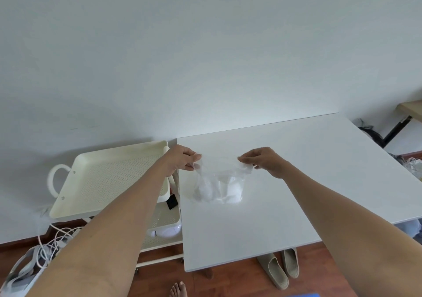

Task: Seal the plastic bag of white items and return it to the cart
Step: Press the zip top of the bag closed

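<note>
A clear plastic bag with white items inside stands on the white table, near its left edge. My left hand pinches the bag's top left corner. My right hand pinches the top right corner. The bag's mouth is stretched between the two hands, and I cannot tell whether it is sealed. The cream cart stands just left of the table, its perforated top tray bare, with lower shelves partly hidden by my left arm.
A white rounded object lies on a lower cart shelf, and a small black item sits above it. Cables tangle on the floor at left. Grey slippers lie under the table. A bare foot shows at the bottom.
</note>
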